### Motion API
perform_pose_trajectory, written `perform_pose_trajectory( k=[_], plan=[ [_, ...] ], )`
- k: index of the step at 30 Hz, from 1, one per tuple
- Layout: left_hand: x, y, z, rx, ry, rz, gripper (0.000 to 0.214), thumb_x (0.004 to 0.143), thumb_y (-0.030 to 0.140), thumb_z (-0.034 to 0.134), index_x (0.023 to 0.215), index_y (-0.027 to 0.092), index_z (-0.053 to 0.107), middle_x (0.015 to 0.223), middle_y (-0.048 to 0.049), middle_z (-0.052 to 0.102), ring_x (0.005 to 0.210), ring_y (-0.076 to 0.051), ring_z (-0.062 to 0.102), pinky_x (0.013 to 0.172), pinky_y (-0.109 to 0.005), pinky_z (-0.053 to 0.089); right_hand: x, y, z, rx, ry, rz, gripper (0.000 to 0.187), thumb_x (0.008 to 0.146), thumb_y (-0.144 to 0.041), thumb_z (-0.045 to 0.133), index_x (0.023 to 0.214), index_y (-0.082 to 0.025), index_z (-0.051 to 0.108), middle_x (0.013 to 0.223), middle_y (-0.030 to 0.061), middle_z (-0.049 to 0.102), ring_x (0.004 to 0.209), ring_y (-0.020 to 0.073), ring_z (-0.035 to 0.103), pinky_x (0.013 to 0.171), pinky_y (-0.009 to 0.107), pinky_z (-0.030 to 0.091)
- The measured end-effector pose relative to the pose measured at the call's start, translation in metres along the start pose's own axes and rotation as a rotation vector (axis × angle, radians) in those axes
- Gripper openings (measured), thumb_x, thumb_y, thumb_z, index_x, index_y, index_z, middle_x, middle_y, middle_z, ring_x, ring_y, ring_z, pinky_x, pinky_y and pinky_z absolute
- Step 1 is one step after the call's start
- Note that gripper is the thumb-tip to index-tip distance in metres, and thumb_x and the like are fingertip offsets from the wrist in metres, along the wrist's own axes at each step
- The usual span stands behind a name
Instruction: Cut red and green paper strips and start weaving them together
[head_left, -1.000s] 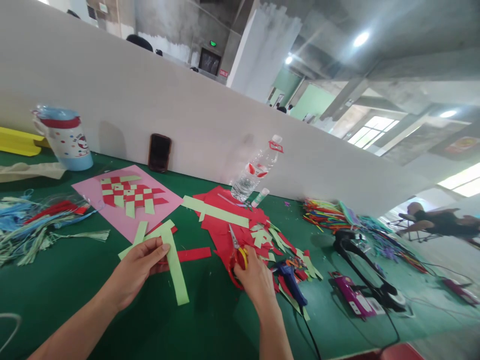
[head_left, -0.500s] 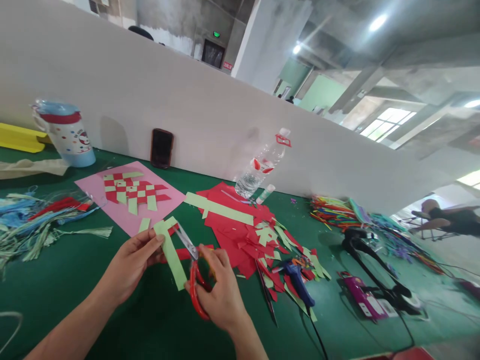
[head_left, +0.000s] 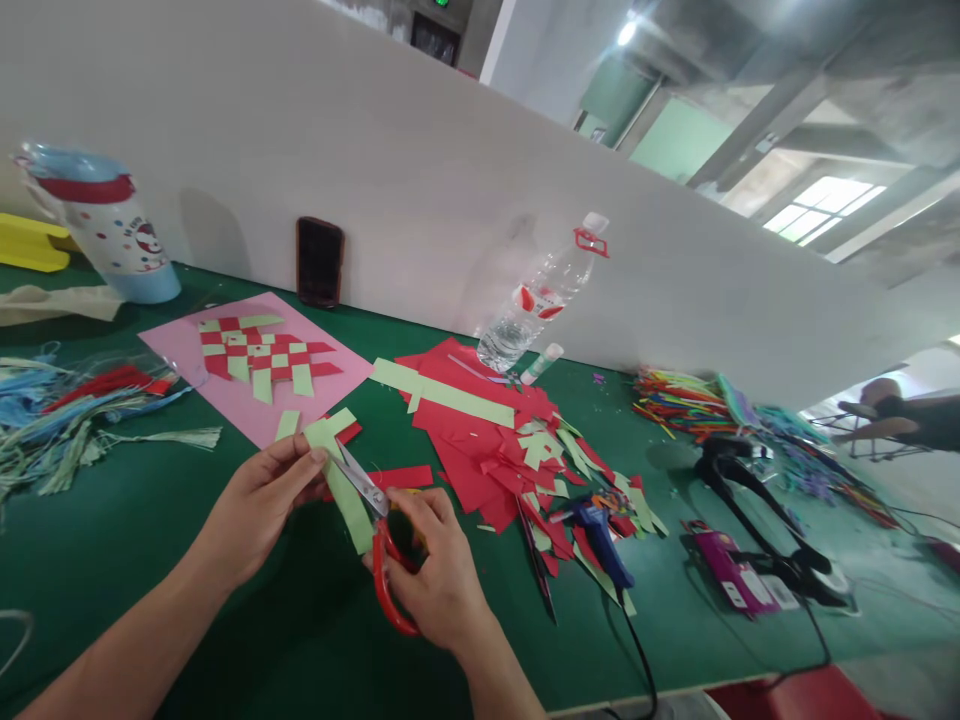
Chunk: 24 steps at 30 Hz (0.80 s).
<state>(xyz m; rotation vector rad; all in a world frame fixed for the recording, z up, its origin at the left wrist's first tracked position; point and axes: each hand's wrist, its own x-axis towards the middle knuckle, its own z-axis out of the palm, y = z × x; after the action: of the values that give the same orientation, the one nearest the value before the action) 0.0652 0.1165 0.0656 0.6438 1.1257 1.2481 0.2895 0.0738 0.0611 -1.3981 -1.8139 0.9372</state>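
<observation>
My left hand (head_left: 259, 505) pinches a light green paper strip (head_left: 341, 485) near its upper end, holding it above the green table (head_left: 187, 590). Red strips lie crossed under it. My right hand (head_left: 435, 575) grips red-handled scissors (head_left: 379, 545), fingers through the loops. The blades point up-left and lie across the green strip, just right of my left fingertips.
A pink sheet (head_left: 247, 365) with a red and green weave lies beyond my left hand. Red and green paper scraps (head_left: 487, 440), a water bottle (head_left: 544, 305), a glue stick (head_left: 541, 365), a blue glue gun (head_left: 596, 530), a phone (head_left: 319, 262), a jug (head_left: 101, 225) and tassels (head_left: 67, 420) surround it.
My right hand picked the scissors off the red scraps and carried them left to the green strip. The blades now lie across the strip. My left hand has kept its hold.
</observation>
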Motion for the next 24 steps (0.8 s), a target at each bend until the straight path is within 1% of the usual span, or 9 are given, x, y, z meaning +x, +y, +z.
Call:
perform_pose_trajectory(
  k=[3, 7, 13, 18, 24],
  plan=[
    [-0.001, 0.000, 0.001, 0.001, -0.004, 0.001, 0.042, 0.064, 0.055, 0.097, 0.075, 0.022, 0.074, 0.079, 0.0013, 0.075, 0.075, -0.015, 0.069, 0.071, -0.024, 0.063, 0.000, 0.001, 0.001, 0.009, -0.010, 0.013, 0.063, 0.078, -0.017, 0.082, 0.138, -0.030, 0.071, 0.117, 0.0061, 0.062, 0.093, 0.0200, 0.068, 0.081, 0.031, 0.060],
    [-0.001, -0.001, 0.001, -0.003, -0.004, 0.002, 0.042, 0.063, 0.056, 0.097, 0.076, 0.023, 0.074, 0.079, 0.0024, 0.075, 0.077, -0.014, 0.070, 0.073, -0.023, 0.063, 0.001, 0.000, 0.002, 0.005, -0.021, 0.028, 0.062, 0.079, -0.018, 0.083, 0.139, -0.031, 0.071, 0.117, 0.0057, 0.061, 0.089, 0.0187, 0.068, 0.079, 0.030, 0.059],
    [-0.001, -0.002, 0.001, -0.013, -0.008, 0.006, 0.040, 0.066, 0.054, 0.097, 0.078, 0.023, 0.075, 0.080, 0.0022, 0.075, 0.077, -0.014, 0.071, 0.073, -0.023, 0.063, 0.001, 0.001, 0.005, -0.004, -0.018, 0.029, 0.064, 0.078, -0.018, 0.085, 0.139, -0.031, 0.071, 0.116, 0.0050, 0.061, 0.093, 0.0196, 0.068, 0.083, 0.031, 0.059],
    [-0.001, -0.001, 0.001, -0.027, -0.010, 0.008, 0.040, 0.066, 0.053, 0.097, 0.076, 0.022, 0.074, 0.078, 0.0016, 0.074, 0.075, -0.015, 0.070, 0.072, -0.024, 0.063, 0.000, 0.004, 0.008, -0.003, 0.004, 0.006, 0.067, 0.076, -0.016, 0.087, 0.139, -0.033, 0.071, 0.113, 0.0035, 0.062, 0.089, 0.0186, 0.067, 0.082, 0.030, 0.059],
    [-0.002, 0.001, 0.003, -0.034, -0.018, 0.000, 0.038, 0.068, 0.052, 0.096, 0.075, 0.022, 0.075, 0.077, 0.0012, 0.075, 0.074, -0.015, 0.069, 0.071, -0.025, 0.062, 0.000, 0.008, 0.011, 0.029, -0.004, 0.025, 0.067, 0.076, -0.015, 0.087, 0.138, -0.033, 0.071, 0.112, 0.0029, 0.061, 0.089, 0.0185, 0.067, 0.081, 0.030, 0.060]
  ],
)
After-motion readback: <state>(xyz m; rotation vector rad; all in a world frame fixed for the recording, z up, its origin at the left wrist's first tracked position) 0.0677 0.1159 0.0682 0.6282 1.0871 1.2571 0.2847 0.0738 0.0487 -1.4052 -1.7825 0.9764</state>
